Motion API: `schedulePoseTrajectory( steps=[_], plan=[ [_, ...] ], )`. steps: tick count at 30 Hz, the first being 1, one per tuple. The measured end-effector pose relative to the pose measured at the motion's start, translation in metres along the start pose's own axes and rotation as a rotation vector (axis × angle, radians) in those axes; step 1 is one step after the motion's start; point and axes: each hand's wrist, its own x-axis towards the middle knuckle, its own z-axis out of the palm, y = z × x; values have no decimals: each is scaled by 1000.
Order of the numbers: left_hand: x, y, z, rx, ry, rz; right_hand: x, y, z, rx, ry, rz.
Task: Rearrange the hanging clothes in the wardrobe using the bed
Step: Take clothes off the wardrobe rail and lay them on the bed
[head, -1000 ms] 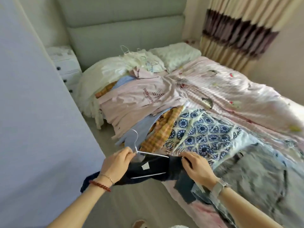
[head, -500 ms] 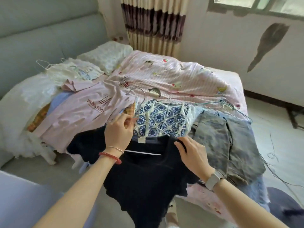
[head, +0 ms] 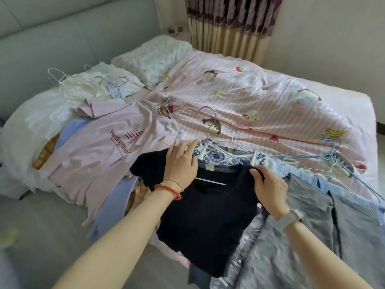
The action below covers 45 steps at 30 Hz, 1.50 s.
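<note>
Clothes on wire hangers are lying in overlapping piles across the bed (head: 343,105), with a black top (head: 208,215) lying frontmost, partly overhanging the near edge. The left hand (head: 182,161) is resting flat with fingers extended on its left shoulder, while the right hand (head: 270,188) is pinching its right shoulder beside a grey denim garment (head: 312,236).

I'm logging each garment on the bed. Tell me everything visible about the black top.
The black short-sleeved top looks like soft knit. It lies flat, spread over the bed's near edge, hem hanging off, on a wire hanger, white tag at the neck. It overlaps the blue-patterned garment. The left hand rests on one shoulder; the right hand pinches the other.
</note>
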Motion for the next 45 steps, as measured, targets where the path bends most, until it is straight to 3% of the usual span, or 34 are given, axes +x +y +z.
schedulePoseTrajectory(
  steps=[5, 9, 14, 18, 21, 27, 31, 38, 45],
  plan=[
    [27, -2, 94, 109, -380, -216, 90, 81, 62, -38, -96, 258],
    [22, -14, 158, 177, -624, -322, 131, 129, 103, -56, -229, 361],
    [10, -28, 196, 221, -813, -434, 134, 164, 141, -257, -470, 306],
    [10, -43, 199, 255, -870, -488, 122, 166, 154, -399, -729, 250],
    [14, -50, 191, 263, -797, -502, 124, 145, 153, -413, -709, 181],
    [-4, -65, 134, 331, -560, -473, 102, 48, 151, -266, -604, -210],
    [-60, -85, 67, 347, -298, -535, 55, -36, 146, -178, -651, -429],
    [-259, -106, -59, 400, 38, -841, -84, -189, 125, -75, -814, -873],
    [-497, -65, -147, 442, 342, -1281, -290, -307, 69, 190, -806, -1440]
  ],
)
